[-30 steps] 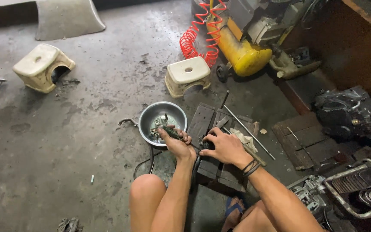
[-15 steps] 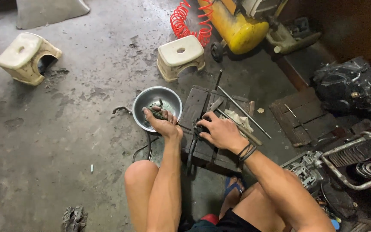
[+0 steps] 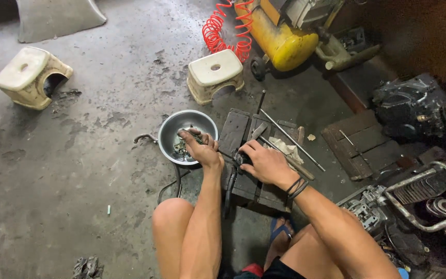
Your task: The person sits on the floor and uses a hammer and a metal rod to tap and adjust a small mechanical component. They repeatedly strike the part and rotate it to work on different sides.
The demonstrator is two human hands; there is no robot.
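Head view: left hand (image 3: 198, 149) reaches into metal bowl (image 3: 174, 129); right hand (image 3: 267, 164) apparently grips a dark part (image 3: 241, 158).

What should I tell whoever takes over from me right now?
Left hand: fingers reaching into the metal bowl of small parts; whether they grip one is unclear.
Right hand: resting on a small dark part on the wooden block.
Rods and a rag lie on the block, beside the right hand.
Done or left: cannot tell from this view.
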